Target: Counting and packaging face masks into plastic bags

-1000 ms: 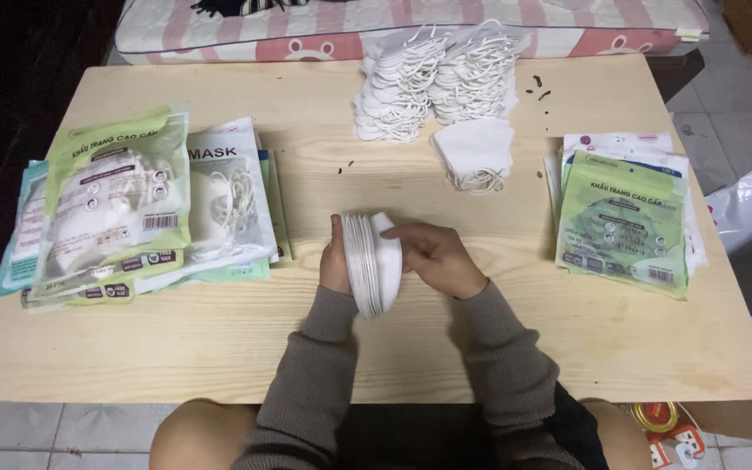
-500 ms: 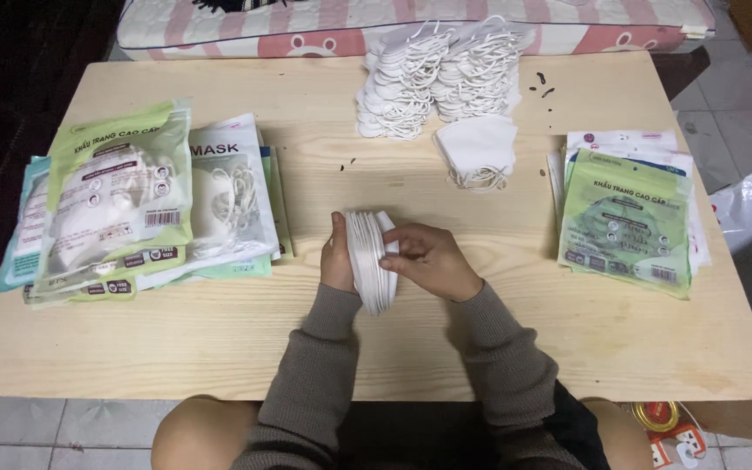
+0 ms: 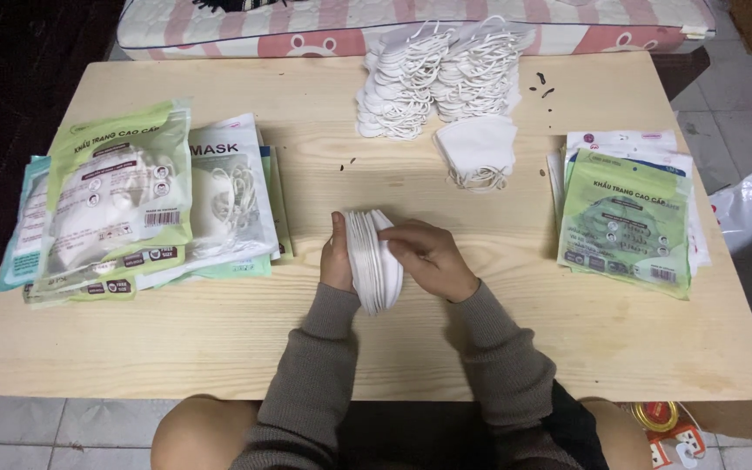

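**A:** What are the hands doing?

**B:** Both hold a stack of white face masks [image 3: 373, 261] standing on edge near the middle of the wooden table [image 3: 219, 339]; the left hand [image 3: 335, 258] presses flat against the stack's left face, thumb upward; the right hand [image 3: 428, 258] curls its fingers [image 3: 400, 246] closed over the right face and top edge, so the stack is squeezed between the two.

**A:** How would that stack feel?

**B:** Judging by looks, light and soft; thin folded layers that could slide apart or fan out if the squeeze loosens; best held by pressing on both broad faces, not by the loose ear loops.

**A:** What else is around?

**B:** At the far edge, a big heap of loose masks [image 3: 441, 74] with tangled loops; just in front of it, a small pile of folded masks [image 3: 479, 150]; to the left, filled green and white packets [image 3: 124, 204] overlapping one another; to the right, a flatter pile of packets [image 3: 628, 218], well apart from the hands; a striped pink cushion [image 3: 324, 22] lies beyond the table.
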